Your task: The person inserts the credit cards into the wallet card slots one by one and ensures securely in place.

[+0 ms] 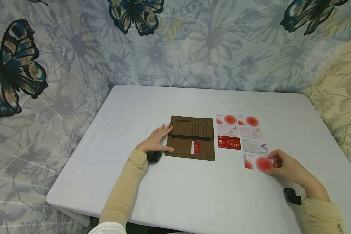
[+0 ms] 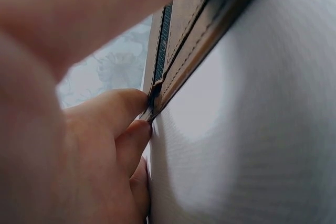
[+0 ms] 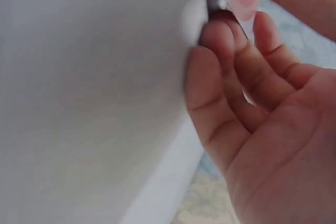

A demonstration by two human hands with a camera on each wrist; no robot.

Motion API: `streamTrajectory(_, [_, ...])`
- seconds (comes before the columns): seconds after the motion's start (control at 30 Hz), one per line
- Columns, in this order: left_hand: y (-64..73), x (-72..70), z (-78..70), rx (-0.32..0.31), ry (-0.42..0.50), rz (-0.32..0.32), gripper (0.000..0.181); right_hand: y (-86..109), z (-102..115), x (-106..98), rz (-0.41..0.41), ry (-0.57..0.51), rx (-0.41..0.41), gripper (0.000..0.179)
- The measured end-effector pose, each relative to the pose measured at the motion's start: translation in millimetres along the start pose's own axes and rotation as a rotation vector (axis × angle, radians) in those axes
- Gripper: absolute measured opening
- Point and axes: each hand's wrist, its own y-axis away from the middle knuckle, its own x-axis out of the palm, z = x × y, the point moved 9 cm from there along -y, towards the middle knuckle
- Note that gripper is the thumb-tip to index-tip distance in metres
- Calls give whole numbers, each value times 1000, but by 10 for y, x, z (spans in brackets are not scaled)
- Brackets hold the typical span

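A brown wallet (image 1: 190, 156) lies opened flat on the white table, with a dark band across its middle and card slots on both halves. One red and white card (image 1: 196, 148) sits in a slot of the lower half. My left hand (image 1: 155, 139) rests spread at the wallet's left edge, its fingertips (image 2: 137, 98) touching the edge in the left wrist view. On the other side, my right hand (image 1: 288, 165) pinches the right end of a white card with red circles (image 1: 255, 161). In the right wrist view the fingers (image 3: 218, 40) curl at this card, partly hidden.
Right of the wallet, several cards lie in two columns: cards with red circles (image 1: 229, 119) at the top, pale pink cards (image 1: 228, 130) below, then a red VIP card (image 1: 229, 143) and a silver VIP card (image 1: 255, 146). A floral curtain (image 1: 175, 61) hangs behind the table (image 1: 193, 201).
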Motion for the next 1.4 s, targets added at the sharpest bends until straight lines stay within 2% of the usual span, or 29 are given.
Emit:
streamTrajectory(0.13, [-4,8,9,0,-12,-1,99,-2,99,-8,-5,4,-45,43])
streamTrajectory(0.3, [-10,15,18,-4,-17,-2,98,-45,204,9,12,-11,-59,31])
streamTrajectory(0.57, [-8,9,16,-6,-16,-4,98,-127,388,16,20,-195,-113,33])
streamTrajectory(0.93, [-7,3,7,-12,-22,2,99,-396,727,149,-59,-470,-153,37])
streamTrajectory(1.2, [-11,7,16,-13,-24,1,99,-592,943,291,-48,-560,-164,36])
streamTrajectory(1.4, [-12,14,29,-15,-26,5,99,-679,983,423,-31,-568,-133,33])
